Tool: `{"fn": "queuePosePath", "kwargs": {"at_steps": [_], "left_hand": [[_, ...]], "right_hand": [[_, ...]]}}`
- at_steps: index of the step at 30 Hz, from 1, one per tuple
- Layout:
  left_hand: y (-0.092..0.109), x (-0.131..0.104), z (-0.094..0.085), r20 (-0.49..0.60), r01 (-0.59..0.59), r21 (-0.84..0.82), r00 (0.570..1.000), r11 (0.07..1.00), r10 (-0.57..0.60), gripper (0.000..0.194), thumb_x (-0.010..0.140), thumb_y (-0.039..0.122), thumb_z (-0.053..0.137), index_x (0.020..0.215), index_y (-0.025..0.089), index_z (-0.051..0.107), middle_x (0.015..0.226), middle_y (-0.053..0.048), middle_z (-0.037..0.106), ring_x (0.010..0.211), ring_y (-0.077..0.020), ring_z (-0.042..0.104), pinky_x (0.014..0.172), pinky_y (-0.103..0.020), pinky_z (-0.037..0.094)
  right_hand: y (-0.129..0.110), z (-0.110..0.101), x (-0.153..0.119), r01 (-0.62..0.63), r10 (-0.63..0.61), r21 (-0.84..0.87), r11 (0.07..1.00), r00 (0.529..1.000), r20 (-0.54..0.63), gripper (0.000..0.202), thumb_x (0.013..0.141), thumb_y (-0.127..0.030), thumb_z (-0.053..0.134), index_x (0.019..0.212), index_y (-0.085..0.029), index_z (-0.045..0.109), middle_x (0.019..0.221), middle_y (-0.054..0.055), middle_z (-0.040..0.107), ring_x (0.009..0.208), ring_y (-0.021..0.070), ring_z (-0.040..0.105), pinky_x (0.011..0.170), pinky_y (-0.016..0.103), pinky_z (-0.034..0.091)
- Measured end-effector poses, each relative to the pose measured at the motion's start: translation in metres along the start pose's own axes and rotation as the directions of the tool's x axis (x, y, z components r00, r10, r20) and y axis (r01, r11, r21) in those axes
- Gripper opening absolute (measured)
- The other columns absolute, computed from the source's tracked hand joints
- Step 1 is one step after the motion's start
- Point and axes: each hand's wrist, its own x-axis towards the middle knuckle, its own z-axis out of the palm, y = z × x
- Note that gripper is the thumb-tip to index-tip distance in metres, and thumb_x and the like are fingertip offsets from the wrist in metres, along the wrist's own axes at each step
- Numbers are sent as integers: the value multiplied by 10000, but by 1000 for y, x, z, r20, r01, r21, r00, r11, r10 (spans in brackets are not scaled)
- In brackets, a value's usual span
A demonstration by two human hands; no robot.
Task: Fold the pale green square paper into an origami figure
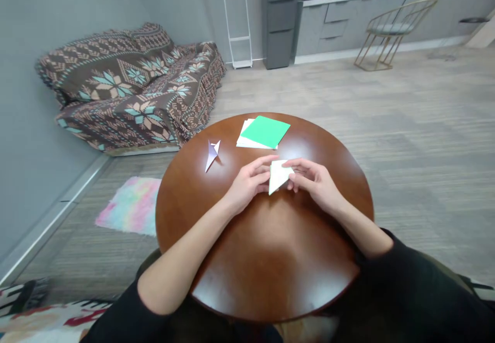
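Between my two hands is a small piece of folded paper point(279, 176), white on the side facing me, with a pointed lower end. My left hand point(253, 182) grips its left edge, the thumb and fingers closed on it. On the other side, my right hand point(312, 179) pinches the right edge between thumb and fingers. The paper's back is hidden from me. Beyond my hands lies a stack of square sheets point(266, 131), green on top with white ones under it. Left of my left hand rests a folded purple-and-white paper figure point(212, 154).
The round brown wooden table point(270, 260) has a glossy top. A sofa point(135, 90) under a patterned cover stands at the back left, with a fluffy pastel rug point(129, 206) near it. A gold-framed chair point(392, 31) stands by the grey kitchen cabinets point(340, 26).
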Motion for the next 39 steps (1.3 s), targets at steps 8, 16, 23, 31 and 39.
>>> {"fn": "queuePosePath", "kwargs": {"at_steps": [8,16,23,31,39], "left_hand": [[-4,2,0,-34,-17,-86,999,996,14,243,839,290,700,1055,179,688,1001,-62,707,859,-158,662,785,-282,530],[-5,1,0,-45,-18,-54,999,998,15,299,788,330,770,1023,156,702,1013,-78,718,864,-178,674,791,-302,537],[-5,2,4,-55,-15,-70,998,997,11,285,791,364,781,943,138,693,958,-61,706,828,-160,667,774,-299,545],[-9,4,2,-123,-53,-5,991,999,52,304,776,401,787,837,135,654,817,-20,672,751,-137,642,714,-273,556],[-13,5,2,-146,-109,241,978,964,147,354,751,452,787,716,146,614,691,3,636,630,-119,592,596,-226,498]], "right_hand": [[4,2,0,1,-4,73,997,999,38,343,820,-352,772,1115,-199,684,755,3,681,619,134,601,589,280,483],[3,6,-2,-61,66,158,986,997,-27,259,827,-397,765,970,-186,721,861,55,733,700,167,680,552,264,555],[5,5,-1,-46,48,220,974,999,-7,227,852,-397,744,941,-190,717,877,46,729,700,152,680,563,256,588],[6,9,-1,-59,51,193,979,998,42,308,758,-355,827,985,-205,683,913,21,713,656,128,655,548,256,594],[5,11,0,-136,146,109,985,985,-91,347,719,-470,831,720,-171,654,683,26,693,578,144,637,574,287,587]]}}
